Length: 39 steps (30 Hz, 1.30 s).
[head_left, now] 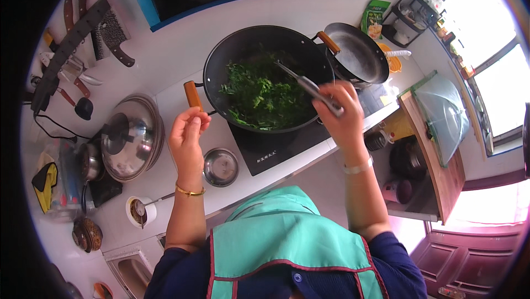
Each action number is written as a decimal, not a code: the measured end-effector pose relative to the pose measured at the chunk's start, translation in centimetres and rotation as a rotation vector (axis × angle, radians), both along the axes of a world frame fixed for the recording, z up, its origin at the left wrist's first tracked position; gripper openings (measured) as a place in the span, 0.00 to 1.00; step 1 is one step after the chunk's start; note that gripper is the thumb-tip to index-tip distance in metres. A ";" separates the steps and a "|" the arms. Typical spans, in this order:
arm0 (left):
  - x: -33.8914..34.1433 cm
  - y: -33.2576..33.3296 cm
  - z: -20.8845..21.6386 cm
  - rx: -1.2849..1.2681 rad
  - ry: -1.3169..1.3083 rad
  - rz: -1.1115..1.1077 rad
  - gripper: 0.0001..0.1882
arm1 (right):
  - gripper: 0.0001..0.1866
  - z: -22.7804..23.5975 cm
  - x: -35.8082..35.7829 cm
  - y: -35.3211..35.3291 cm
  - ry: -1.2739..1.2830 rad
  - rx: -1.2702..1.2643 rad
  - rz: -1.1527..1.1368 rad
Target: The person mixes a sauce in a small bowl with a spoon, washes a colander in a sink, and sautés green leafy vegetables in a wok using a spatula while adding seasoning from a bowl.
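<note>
A large black wok [212, 56] with wooden side handles holds chopped leafy greens [262, 92]. My right hand [341, 108] is closed around the grey handle of a long metal cooking utensil [309, 85]. Its far end reaches in over the greens; I cannot tell the shape of its tip. My left hand [189, 133] is beside the lower end of the wok's left handle [193, 96]. Its thumb and fingers are curled together, and whatever they may hold is hidden. Below the wok lies the black cooktop [265, 153].
A metal bowl [221, 166] sits near my left wrist. Further left are a large steel lid [130, 139] and a white cup with a spoon [141, 213]. Knives hang on a wall rack [69, 51]. A frying pan [359, 53] stands right of the wok.
</note>
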<state>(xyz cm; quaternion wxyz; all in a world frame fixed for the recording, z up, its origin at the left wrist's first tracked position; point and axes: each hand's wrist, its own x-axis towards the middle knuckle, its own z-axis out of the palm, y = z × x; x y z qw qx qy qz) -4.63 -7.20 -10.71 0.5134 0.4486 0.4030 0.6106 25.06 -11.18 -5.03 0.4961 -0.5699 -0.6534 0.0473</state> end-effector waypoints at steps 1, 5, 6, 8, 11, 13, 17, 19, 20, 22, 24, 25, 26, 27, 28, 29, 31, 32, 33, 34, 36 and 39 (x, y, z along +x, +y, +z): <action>0.9 0.2 -0.2 0.005 0.021 -0.018 0.10 | 0.11 -0.6 0.3 2.2 0.068 0.051 0.075; 2.8 0.7 0.8 0.066 0.085 -0.057 0.10 | 0.06 3.3 -0.5 3.1 0.209 -0.152 0.178; 3.1 0.9 1.1 0.111 0.204 -0.055 0.10 | 0.07 5.0 -0.7 1.8 0.083 -0.088 0.214; 3.5 1.8 0.8 0.182 0.480 -0.042 0.10 | 0.08 7.9 0.0 -1.8 0.044 -0.139 0.257; 5.7 2.7 2.5 0.274 0.483 -0.088 0.10 | 0.10 7.2 3.4 -4.5 0.046 -0.121 0.379; 6.7 3.3 2.5 0.263 0.455 -0.101 0.10 | 0.11 5.6 2.6 -2.9 0.067 -0.272 0.356; 6.6 3.6 3.2 0.217 0.346 -0.019 0.09 | 0.10 2.4 3.1 2.7 0.147 -0.079 0.293; 4.5 4.1 2.6 0.283 0.379 0.094 0.09 | 0.10 3.3 3.0 4.3 0.209 -0.085 0.309; 3.9 4.2 2.6 0.282 0.387 0.097 0.09 | 0.10 2.7 2.4 5.4 0.275 -0.116 0.354; 3.1 4.2 2.4 0.191 0.293 0.206 0.09 | 0.09 1.9 1.6 5.7 0.221 -0.135 0.458; 2.4 3.5 1.9 0.171 0.335 0.216 0.09 | 0.09 3.6 2.4 2.7 0.179 -0.189 0.476; 1.8 2.8 1.6 0.145 0.378 0.237 0.09 | 0.09 4.9 3.3 1.0 0.174 -0.217 0.473; 1.4 2.2 0.9 0.130 0.382 0.251 0.09 | 0.11 5.3 4.1 0.0 0.136 -0.148 0.519; 1.6 2.3 0.7 0.122 0.345 0.233 0.09 | 0.11 5.4 4.8 -0.8 0.132 -0.106 0.604; 1.8 2.4 0.6 0.113 0.308 0.217 0.09 | 0.11 5.1 4.6 -0.8 0.064 -0.138 0.580; 2.0 2.6 0.7 0.117 0.303 0.215 0.09 | 0.11 4.8 3.9 -0.4 -0.003 -0.171 0.556; 3.5 2.8 1.3 0.132 0.264 0.146 0.09 | 0.12 2.0 3.0 2.3 0.112 -0.103 0.489; 3.7 2.8 1.6 0.152 0.289 0.122 0.09 | 0.11 1.1 2.9 3.8 0.148 -0.133 0.444; 3.3 2.8 1.7 0.158 0.290 0.125 0.09 | 0.11 1.3 3.0 4.9 0.133 -0.085 0.432; 3.0 2.6 1.9 0.174 0.307 0.138 0.09 | 0.11 1.6 3.0 4.9 0.227 -0.105 0.366; 2.6 2.6 1.8 0.189 0.317 0.146 0.09 | 0.10 1.1 2.5 5.4 0.332 -0.107 0.308; 2.4 2.5 1.3 0.191 0.243 0.121 0.09 | 0.11 -1.2 0.7 4.4 0.350 -0.207 0.417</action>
